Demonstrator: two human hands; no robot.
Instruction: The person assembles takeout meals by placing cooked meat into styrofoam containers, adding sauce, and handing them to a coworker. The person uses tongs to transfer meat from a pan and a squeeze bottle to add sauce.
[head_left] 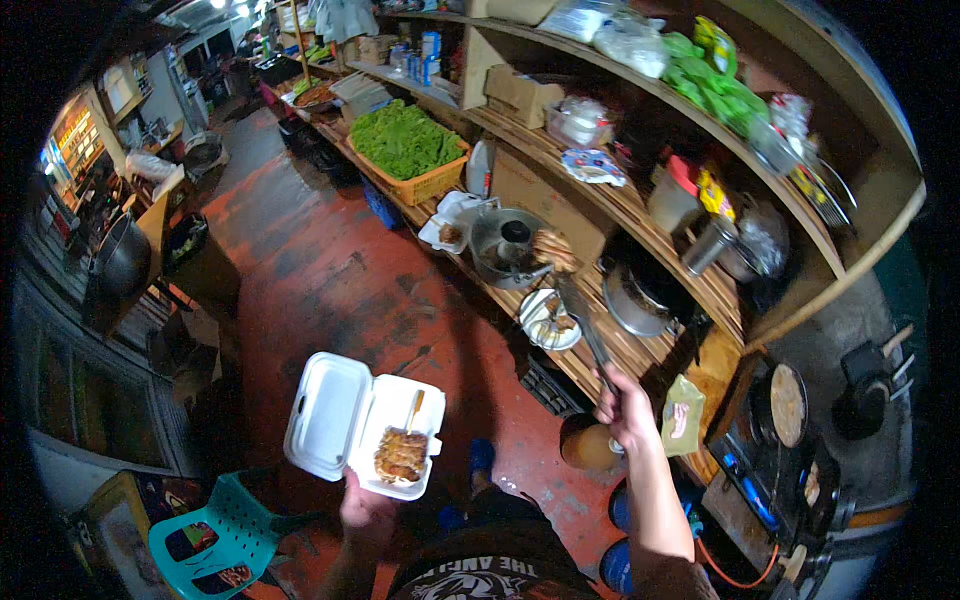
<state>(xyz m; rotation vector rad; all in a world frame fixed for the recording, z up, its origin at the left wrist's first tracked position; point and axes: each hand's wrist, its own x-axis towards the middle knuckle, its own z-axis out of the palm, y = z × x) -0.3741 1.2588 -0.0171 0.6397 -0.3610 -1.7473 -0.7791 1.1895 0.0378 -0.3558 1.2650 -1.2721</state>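
Observation:
My left hand (367, 505) holds an open white foam takeaway box (330, 415) from below, its lid folded back to the left. Inside lies a browned piece of meat (401, 455) with a wooden stick. In my right hand (625, 405) are long dark tongs (588, 320), pointing away over the counter. Just beyond their tip, a reddish-brown piece of meat (553, 250) sits at the edge of a round metal pot (490, 240) with a central tube. Whether the tongs grip that meat is hard to see. A white plate (541, 333) with brown food lies beside the tongs.
On the slatted counter, another foam box (455, 212) and an orange crate of lettuce (435, 183) stand farther off. A lidded pot (637, 300) is at the right. A frying pan (786, 405) sits at far right. A teal chair (225, 530) is at lower left.

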